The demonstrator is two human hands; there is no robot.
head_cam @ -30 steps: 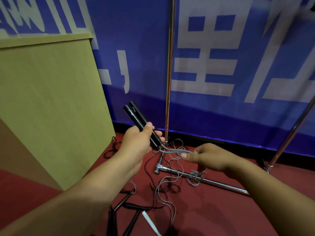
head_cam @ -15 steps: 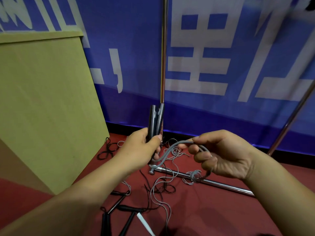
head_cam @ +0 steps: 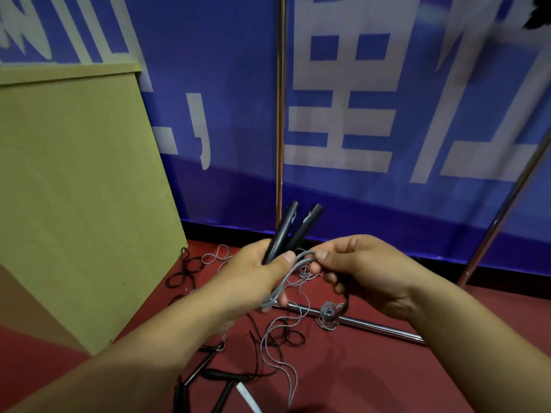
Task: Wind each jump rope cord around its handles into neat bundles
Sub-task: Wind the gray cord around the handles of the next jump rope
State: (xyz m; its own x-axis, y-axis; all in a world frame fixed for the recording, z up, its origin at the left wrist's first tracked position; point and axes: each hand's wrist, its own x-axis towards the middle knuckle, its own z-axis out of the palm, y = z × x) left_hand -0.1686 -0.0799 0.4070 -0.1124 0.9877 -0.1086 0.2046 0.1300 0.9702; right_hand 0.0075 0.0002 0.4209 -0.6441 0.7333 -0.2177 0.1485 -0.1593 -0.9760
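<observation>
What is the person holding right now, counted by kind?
Black handles: 2, gripped in the left hand
Grey cord: 1, pinched by the right hand
Total: 3

Dim indoor light, cool blue cast off the banner (head_cam: pixel 387 114). Soft motion blur throughout; banner lettering smeared. Wide-angle bowing: chrome pole (head_cam: pixel 507 210) at right of banner leans hard. Faint specular streak on upright pole (head_cam: pixel 279 114) in front of banner. Red floor (head_cam: pixel 372 368) below banner dark, shadows soft and diffuse.
</observation>
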